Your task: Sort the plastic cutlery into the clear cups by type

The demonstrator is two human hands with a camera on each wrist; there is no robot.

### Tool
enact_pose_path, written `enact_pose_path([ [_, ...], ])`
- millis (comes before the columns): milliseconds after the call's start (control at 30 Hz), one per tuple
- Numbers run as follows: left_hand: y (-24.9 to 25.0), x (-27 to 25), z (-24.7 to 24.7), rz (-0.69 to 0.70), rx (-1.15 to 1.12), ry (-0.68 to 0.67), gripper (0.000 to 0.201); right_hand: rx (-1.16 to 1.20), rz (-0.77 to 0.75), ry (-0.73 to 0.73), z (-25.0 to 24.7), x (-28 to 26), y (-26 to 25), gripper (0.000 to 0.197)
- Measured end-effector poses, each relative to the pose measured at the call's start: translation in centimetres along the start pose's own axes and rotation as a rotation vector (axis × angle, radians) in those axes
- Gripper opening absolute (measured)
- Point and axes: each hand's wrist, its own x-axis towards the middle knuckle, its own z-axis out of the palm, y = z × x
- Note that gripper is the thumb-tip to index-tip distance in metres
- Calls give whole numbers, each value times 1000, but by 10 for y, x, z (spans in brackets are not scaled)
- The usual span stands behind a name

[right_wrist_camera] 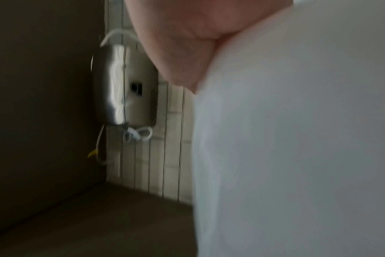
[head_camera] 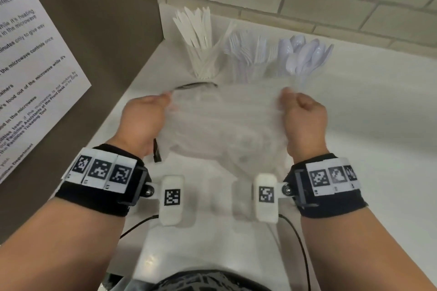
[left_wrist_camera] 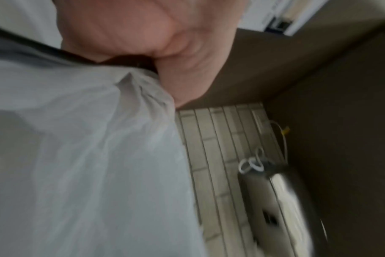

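Head looks down; blurred wrists, close, seemingly share dispenser [left_wrist_camera: 281, 200].

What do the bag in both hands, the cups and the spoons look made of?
Bag: thin translucent plastic film, judging by creases where the left hand and right hand grip it; blurred.
Cups: clear, glossy, likely rigid plastic; the handles show through the wall.
Spoons: pale, glossy moulded plastic, with highlights on the bowls.
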Motion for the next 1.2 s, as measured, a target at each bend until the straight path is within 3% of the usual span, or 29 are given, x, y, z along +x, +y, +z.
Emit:
enact_pose_path([
  [67, -4, 11, -10, -79, -92, 106, 26, 102, 62, 133, -6, 6, -2, 42],
  [167, -9, 16, -14, -144, -182, 130, 27, 71, 114, 118, -13, 5, -5, 36],
  [233, -7, 10, -11, -126, -187, 124, 26, 119, 196, -61, -15, 0, -8, 28],
  [300, -6, 8, -11, -98, -210, 135, 24, 168, 208, -290, -20, -4, -5, 78],
  [333, -5, 8, -10, -88, -210, 134, 19, 142, 146, -360, -21, -4, -2, 93],
  [367, -4, 7, -11, -80, -210, 124, 11, 100, 67, -379, -21, -5, 1, 96],
  [400, -3, 6, -13, -75, -217, 106, 12, 67, -5, -358, -22, -3, 3, 90],
  [467, 0, 4, -18, -39, -213, 49, 35, 86, -38, -346, -24, -2, 5, 68],
  [533, 3, 1, -23, 2, -153, -33, 46, 138, 3, -477, -26, -4, 6, 46],
  [567, 5, -3, -26, 17, -154, -78, 46, 89, 11, -566, -28, -4, 5, 50],
  [600, 8, -6, -28, 35, -160, -131, 36, -54, -10, -631, -29, -4, 3, 67],
  [633, 11, -9, -29, 70, -111, -201, 20, -266, -56, -640, -30, -3, 1, 81],
  [667, 14, -11, -30, 129, 42, -259, 22, -512, -123, -590, -30, -3, -1, 84],
  [733, 11, -7, -31, 256, 498, -259, 53, -774, -237, -396, -28, -1, -1, 57],
  [800, 11, -5, -29, 287, 742, -103, 60, -617, -300, -236, -26, -2, -1, 24],
  [833, 10, -4, -29, 279, 794, -44, 62, -500, -298, -219, -25, -2, 1, 23],
  [900, 7, -5, -25, 319, 1029, -10, 65, -387, -293, -318, -25, -1, -2, 14],
  [933, 8, -9, -22, 415, 1143, -10, 66, -385, -309, -387, -25, -3, -6, 14],
  [1000, 10, -16, -15, 700, 1171, -126, 77, -395, -372, -470, -25, -5, -14, 19],
  [1067, 18, -30, -4, 860, 1049, -393, 71, -340, -424, -505, -24, -5, -25, 13],
  [1133, 21, -35, 5, 907, 1063, -597, 53, -286, -495, -491, -24, -7, -36, 11],
  [1200, 22, -31, 12, 882, 1200, -675, 37, -290, -563, -470, -26, -5, -45, 10],
])
